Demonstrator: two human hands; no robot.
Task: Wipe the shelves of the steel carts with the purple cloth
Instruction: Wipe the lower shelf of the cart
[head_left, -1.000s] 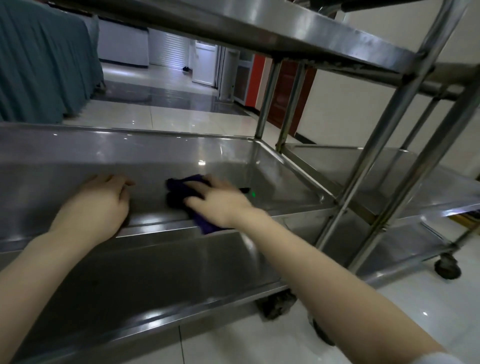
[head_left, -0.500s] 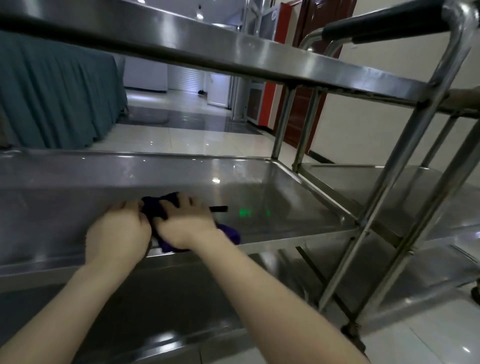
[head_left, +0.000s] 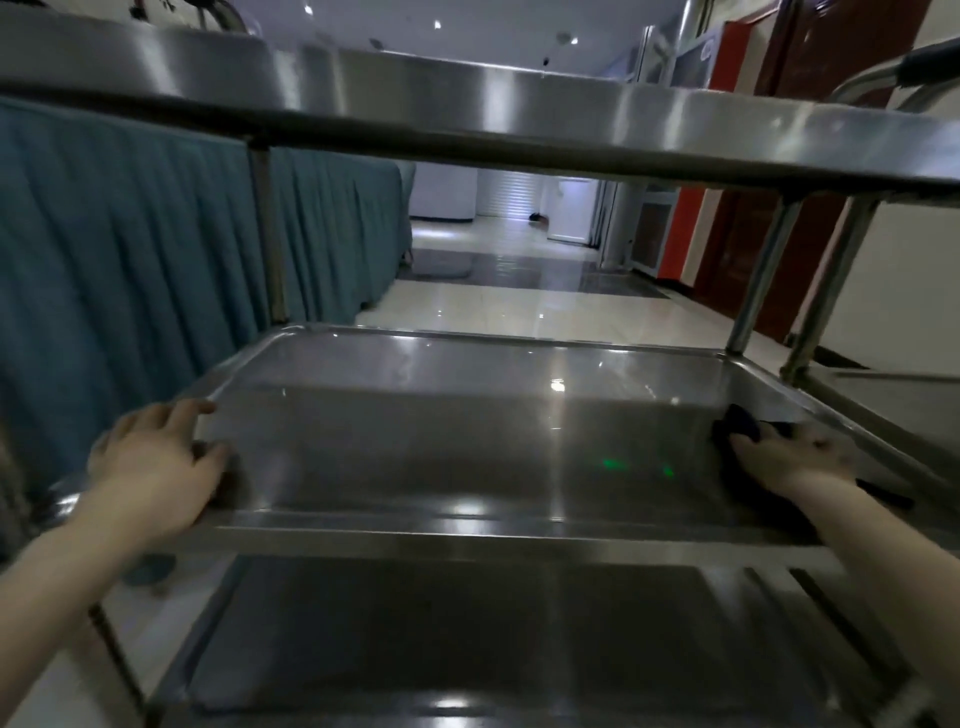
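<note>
Pressing down on the purple cloth (head_left: 740, 427), the right hand (head_left: 789, 460) lies flat with its fingers spread and pointing left and away from the person, at the far right end of the middle shelf (head_left: 467, 447) of the steel cart. The cloth is bunched under the palm, and a dark fold pokes out past the fingertips, close against the shelf's right wall. The left hand (head_left: 156, 467) is well apart at the opposite end. It clasps the near left corner of the same shelf, with the thumb inside the tray and the fingers bent over the rim, and looks to be steadying the cart. The shelf's long axis runs straight between the two hands, so all its bare steel lies to the left of the cloth. By my reckoning the next stroke belongs to the right hand, sweeping leftward along that length. The right forearm reaches in low under the top shelf (head_left: 519, 124), and the bottom shelf (head_left: 467, 649) sits below
</note>
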